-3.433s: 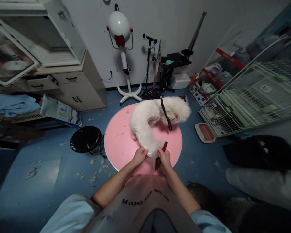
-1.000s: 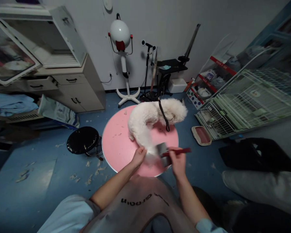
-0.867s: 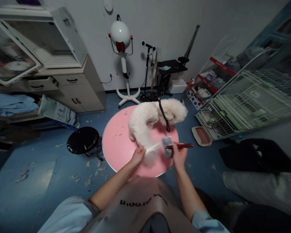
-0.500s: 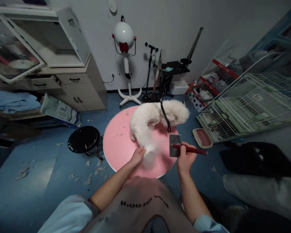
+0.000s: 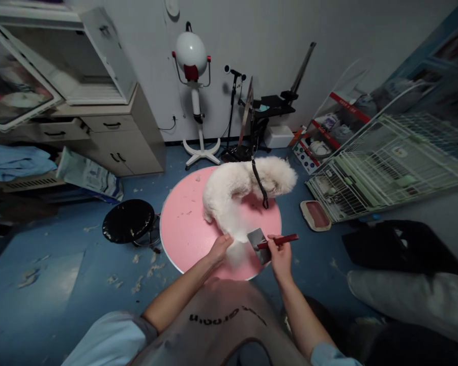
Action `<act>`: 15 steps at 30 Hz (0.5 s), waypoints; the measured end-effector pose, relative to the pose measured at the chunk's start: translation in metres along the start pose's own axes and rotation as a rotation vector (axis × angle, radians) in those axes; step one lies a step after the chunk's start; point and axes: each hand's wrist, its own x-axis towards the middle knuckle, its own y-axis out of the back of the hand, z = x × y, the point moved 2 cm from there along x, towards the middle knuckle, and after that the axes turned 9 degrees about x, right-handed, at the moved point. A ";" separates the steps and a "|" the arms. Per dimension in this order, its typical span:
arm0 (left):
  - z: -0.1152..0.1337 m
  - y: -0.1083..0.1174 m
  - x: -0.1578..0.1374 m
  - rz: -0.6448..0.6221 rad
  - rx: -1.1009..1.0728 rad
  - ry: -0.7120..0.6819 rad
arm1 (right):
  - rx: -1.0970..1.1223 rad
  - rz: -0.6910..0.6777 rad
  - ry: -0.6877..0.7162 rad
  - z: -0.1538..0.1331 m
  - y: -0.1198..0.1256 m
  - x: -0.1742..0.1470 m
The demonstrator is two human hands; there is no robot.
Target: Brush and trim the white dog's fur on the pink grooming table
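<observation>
Right grip wrapped round slicker brush, 4 o'clock | left grip pinching white fur, 6 o'clock | dog on pink surface, head toward 2 o'clock | judged best: light brush strokes, left grip steadying fur near its base

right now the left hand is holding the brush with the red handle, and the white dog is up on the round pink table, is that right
Not quite: the head view shows the brush in the right hand, not the left. The rest stands: its handle is red, and the white dog is on the round pink table.
</observation>
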 end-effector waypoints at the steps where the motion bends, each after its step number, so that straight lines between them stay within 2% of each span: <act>1: 0.001 -0.001 -0.002 -0.002 -0.009 0.014 | -0.012 0.020 -0.002 0.000 0.007 0.002; 4: 0.004 -0.003 -0.006 -0.041 -0.057 0.047 | -0.068 0.052 0.013 -0.008 0.029 0.011; 5: 0.004 -0.002 -0.007 -0.052 -0.087 0.057 | -0.098 0.100 0.044 -0.014 0.040 0.016; 9: 0.005 0.008 -0.006 -0.036 -0.168 0.070 | -0.138 0.491 0.303 -0.045 0.077 0.027; 10: 0.006 0.010 -0.004 -0.019 -0.171 0.069 | -0.109 0.515 0.332 -0.049 0.076 0.025; 11: 0.007 0.012 -0.002 0.007 -0.175 0.067 | -0.074 0.465 0.320 -0.051 0.069 0.021; 12: 0.008 0.013 0.000 0.037 -0.181 0.066 | -0.037 0.359 0.277 -0.049 0.055 0.015; 15: 0.014 0.014 0.007 0.139 -0.197 0.039 | 0.048 -0.041 0.103 -0.030 -0.002 -0.006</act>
